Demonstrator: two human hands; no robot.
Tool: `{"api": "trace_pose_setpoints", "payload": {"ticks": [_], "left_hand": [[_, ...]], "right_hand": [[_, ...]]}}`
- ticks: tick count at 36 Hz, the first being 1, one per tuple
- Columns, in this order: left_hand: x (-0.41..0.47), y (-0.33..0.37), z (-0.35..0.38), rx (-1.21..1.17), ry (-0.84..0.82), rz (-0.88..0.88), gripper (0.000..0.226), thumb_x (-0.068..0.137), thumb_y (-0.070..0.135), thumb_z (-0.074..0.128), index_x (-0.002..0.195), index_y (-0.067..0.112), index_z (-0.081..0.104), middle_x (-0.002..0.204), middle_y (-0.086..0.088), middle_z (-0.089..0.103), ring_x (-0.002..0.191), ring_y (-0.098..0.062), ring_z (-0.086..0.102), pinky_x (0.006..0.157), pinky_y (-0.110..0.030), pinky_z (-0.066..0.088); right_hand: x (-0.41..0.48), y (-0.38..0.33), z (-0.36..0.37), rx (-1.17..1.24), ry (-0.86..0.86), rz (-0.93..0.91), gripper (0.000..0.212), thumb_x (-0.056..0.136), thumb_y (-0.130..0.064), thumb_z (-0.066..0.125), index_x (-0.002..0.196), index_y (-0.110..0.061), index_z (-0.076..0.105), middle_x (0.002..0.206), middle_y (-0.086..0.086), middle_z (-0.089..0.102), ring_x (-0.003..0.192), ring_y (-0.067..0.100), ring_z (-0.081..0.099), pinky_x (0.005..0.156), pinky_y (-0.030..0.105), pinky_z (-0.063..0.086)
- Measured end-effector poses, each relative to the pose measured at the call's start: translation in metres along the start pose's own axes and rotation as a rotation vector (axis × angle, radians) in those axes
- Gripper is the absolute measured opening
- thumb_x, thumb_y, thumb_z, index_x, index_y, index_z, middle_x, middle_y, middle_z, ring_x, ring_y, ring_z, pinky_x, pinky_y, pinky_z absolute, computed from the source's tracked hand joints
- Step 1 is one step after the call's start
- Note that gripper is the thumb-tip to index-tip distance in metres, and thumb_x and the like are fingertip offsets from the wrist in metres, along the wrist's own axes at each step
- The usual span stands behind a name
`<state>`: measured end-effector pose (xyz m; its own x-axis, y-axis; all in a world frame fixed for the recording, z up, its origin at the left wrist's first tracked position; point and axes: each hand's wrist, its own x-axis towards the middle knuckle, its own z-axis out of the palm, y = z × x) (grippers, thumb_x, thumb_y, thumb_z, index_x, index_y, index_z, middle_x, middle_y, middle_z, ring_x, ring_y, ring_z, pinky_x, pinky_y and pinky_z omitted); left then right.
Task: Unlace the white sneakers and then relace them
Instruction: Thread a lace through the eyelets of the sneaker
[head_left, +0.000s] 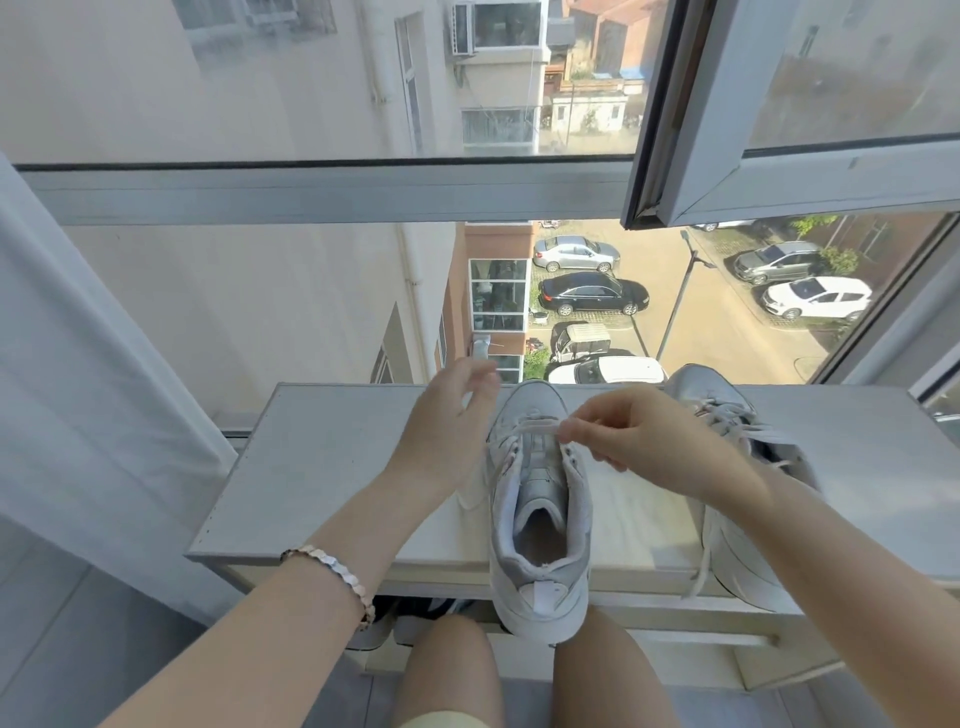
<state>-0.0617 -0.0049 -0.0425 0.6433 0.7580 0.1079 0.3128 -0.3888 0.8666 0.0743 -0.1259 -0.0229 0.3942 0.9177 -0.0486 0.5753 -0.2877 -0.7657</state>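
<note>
No text, brand, number or sign can be read here. The near white sneaker (540, 488) shows no mark clear enough to read; its heel tab is blurred. The cars (592, 299) far below are too small for their plates to be read.

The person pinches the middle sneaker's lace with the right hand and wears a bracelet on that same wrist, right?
Not quite. The head view shows the bracelet on the left wrist, not the right. The rest holds: the right hand pinches the lace of the middle sneaker.
</note>
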Motion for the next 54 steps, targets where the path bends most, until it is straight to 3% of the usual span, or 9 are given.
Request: {"api": "trace_pose_setpoints", "payload": {"ticks": [3,10,15,20,24,28,30,43,54], "left_hand": [[-0.007,0.024,0.007,-0.254,-0.276,0.016,0.022,0.100,0.030,0.035,0.110,0.023,0.054,0.106,0.003,0.064,0.090,-0.006,0.064,0.076,-0.013,0.049],[-0.010,0.022,0.004,0.131,-0.393,0.074,0.039,0.099,0.033,0.043,0.062,0.023,0.052,0.042,0.015,0.048,0.038,0.001,0.041,0.043,-0.011,0.029],[-0.004,0.005,0.000,0.027,-0.166,-0.015,0.032,0.097,0.020,0.047,0.067,0.022,0.061,0.060,0.007,0.052,0.054,-0.008,0.044,0.056,-0.016,0.037],[-0.005,0.001,0.010,-0.107,-0.072,-0.112,0.028,0.098,0.013,0.044,0.074,0.017,0.059,0.063,0.006,0.060,0.046,0.001,0.051,0.054,-0.012,0.041],[-0.006,0.000,0.020,-0.111,-0.055,-0.158,0.022,0.099,0.014,0.041,0.085,0.017,0.058,0.082,0.004,0.065,0.065,-0.004,0.058,0.063,-0.020,0.043],[-0.013,-0.002,0.027,0.097,-0.075,-0.037,0.022,0.100,0.018,0.037,0.086,0.020,0.055,0.092,0.005,0.065,0.083,-0.010,0.057,0.069,-0.019,0.041],[-0.017,-0.005,0.029,0.130,-0.045,-0.010,0.022,0.100,0.018,0.037,0.086,0.019,0.053,0.089,0.007,0.064,0.079,-0.006,0.055,0.065,-0.017,0.039],[-0.034,-0.011,0.019,-0.149,0.039,-0.107,0.029,0.088,0.017,0.062,0.063,0.029,0.066,0.063,0.012,0.064,0.060,0.001,0.056,0.058,-0.008,0.041],[-0.037,-0.014,0.013,-0.003,-0.010,-0.117,0.029,0.086,0.015,0.064,0.066,0.036,0.059,0.071,0.020,0.061,0.072,0.005,0.058,0.062,-0.002,0.041]], "right_hand": [[0.002,-0.009,0.004,0.030,-0.032,-0.052,0.020,0.084,-0.032,0.066,0.068,-0.022,0.071,0.040,-0.012,0.045,0.039,0.005,0.033,0.043,0.011,0.027],[-0.002,-0.004,0.011,-0.136,0.207,-0.152,0.011,0.079,-0.028,0.071,0.070,-0.022,0.066,0.059,-0.014,0.057,0.058,-0.002,0.052,0.055,0.012,0.040],[-0.019,0.002,0.031,-0.480,0.039,-0.065,0.050,0.072,-0.059,0.065,0.109,-0.027,0.054,0.108,-0.012,0.044,0.096,0.007,0.048,0.077,0.024,0.044],[-0.020,-0.001,0.054,-0.783,0.065,-0.063,0.041,0.084,-0.042,0.055,0.115,-0.017,0.046,0.126,0.001,0.032,0.115,0.020,0.036,0.070,0.023,0.027],[-0.017,0.005,0.066,-0.720,0.137,-0.039,0.022,0.084,-0.022,0.053,0.101,-0.009,0.054,0.121,0.007,0.040,0.101,0.025,0.049,0.064,0.026,0.033],[-0.013,0.017,0.069,-0.663,0.351,-0.124,0.012,0.060,-0.019,0.066,0.062,-0.009,0.060,0.078,0.005,0.061,0.049,0.022,0.055,0.037,0.022,0.027],[-0.014,0.024,0.069,-0.626,0.461,-0.178,0.012,0.061,-0.022,0.060,0.060,-0.011,0.058,0.068,0.002,0.062,0.040,0.021,0.052,0.032,0.022,0.028],[-0.029,0.036,0.063,-0.460,0.442,-0.364,0.023,0.082,-0.032,0.042,0.093,-0.017,0.054,0.086,-0.005,0.069,0.051,0.010,0.059,0.043,0.016,0.038],[-0.027,0.038,0.067,-0.494,0.496,-0.424,0.026,0.078,-0.030,0.046,0.094,-0.015,0.060,0.087,-0.007,0.071,0.057,0.010,0.063,0.049,0.018,0.039]]}}
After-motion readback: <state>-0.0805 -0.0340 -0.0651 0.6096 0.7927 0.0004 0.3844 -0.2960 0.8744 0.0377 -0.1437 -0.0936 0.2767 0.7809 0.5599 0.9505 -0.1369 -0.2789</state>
